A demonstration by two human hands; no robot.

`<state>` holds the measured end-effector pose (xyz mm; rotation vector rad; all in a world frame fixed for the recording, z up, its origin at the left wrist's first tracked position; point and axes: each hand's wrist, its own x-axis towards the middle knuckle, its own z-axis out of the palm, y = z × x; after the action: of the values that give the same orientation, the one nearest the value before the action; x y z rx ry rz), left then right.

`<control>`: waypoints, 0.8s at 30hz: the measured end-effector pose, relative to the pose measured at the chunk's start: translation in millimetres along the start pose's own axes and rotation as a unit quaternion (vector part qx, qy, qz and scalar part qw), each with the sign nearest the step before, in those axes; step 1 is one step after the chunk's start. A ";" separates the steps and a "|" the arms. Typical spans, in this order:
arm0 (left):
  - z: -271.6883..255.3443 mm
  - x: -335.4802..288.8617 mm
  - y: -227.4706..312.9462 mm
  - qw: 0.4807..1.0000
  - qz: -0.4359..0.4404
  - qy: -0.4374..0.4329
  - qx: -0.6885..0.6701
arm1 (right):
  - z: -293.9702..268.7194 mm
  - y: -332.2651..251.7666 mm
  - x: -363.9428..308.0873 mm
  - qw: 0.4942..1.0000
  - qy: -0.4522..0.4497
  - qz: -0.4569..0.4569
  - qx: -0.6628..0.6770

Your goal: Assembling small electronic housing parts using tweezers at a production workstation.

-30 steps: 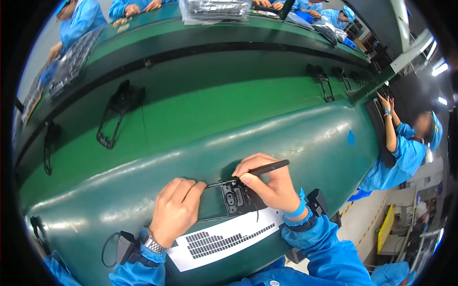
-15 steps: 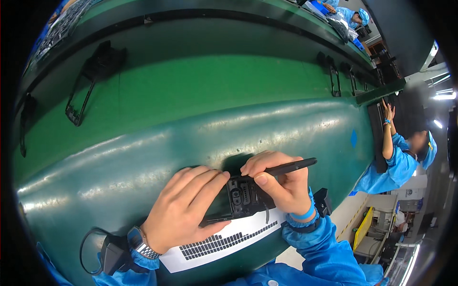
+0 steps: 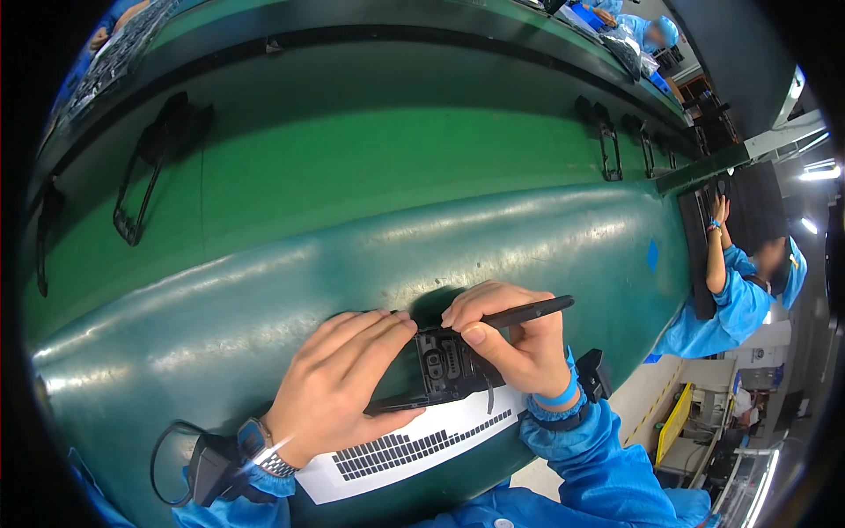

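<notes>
My left hand (image 3: 339, 383) is closed round the left end of a black plastic housing frame (image 3: 437, 373), its fingers along the far edge and the thumb along the near edge. The frame's right end has a moulded section with small round and slotted parts; a thin black strip (image 3: 491, 396) hangs from it. In my right hand (image 3: 519, 339) a slim black pen-shaped tool (image 3: 537, 311) is gripped, its back end pointing up to the right. The fingers of that hand touch the frame's far right corner and hide the tool's tip.
Under the frame lies a white sheet (image 3: 321, 484) with rows of small black rectangles. Beyond the dark green worktop (image 3: 264, 282), more black frames (image 3: 141, 180) (image 3: 609, 150) lie on a green belt (image 3: 352, 158). A co-worker in blue (image 3: 735, 290) works at the right.
The frames on the green belt have shifted a little to the left. My right hand and the pen-shaped tool have moved slightly left; my left hand stays nearly in place on the frame.
</notes>
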<state>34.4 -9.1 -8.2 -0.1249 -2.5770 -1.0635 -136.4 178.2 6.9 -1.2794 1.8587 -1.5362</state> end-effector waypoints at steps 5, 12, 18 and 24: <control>1.7 -1.0 0.6 1.000 -0.009 0.012 0.003 | 0.6 0.7 -1.1 1.000 0.003 0.000 -0.011; 1.6 0.9 1.3 1.000 -0.003 0.016 0.000 | -1.6 -1.7 -0.2 1.000 0.003 -0.006 -0.019; 1.6 -0.3 1.2 1.000 0.009 0.011 0.017 | -0.1 -2.0 0.2 1.000 0.006 -0.004 -0.014; 0.5 1.7 4.3 0.999 0.023 0.001 0.037 | -0.8 -4.9 -0.6 1.000 0.006 -0.008 -0.020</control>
<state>33.5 -5.8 -5.0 -0.1629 -2.5947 -0.9501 -134.9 179.3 11.5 -1.3090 1.9011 -1.5254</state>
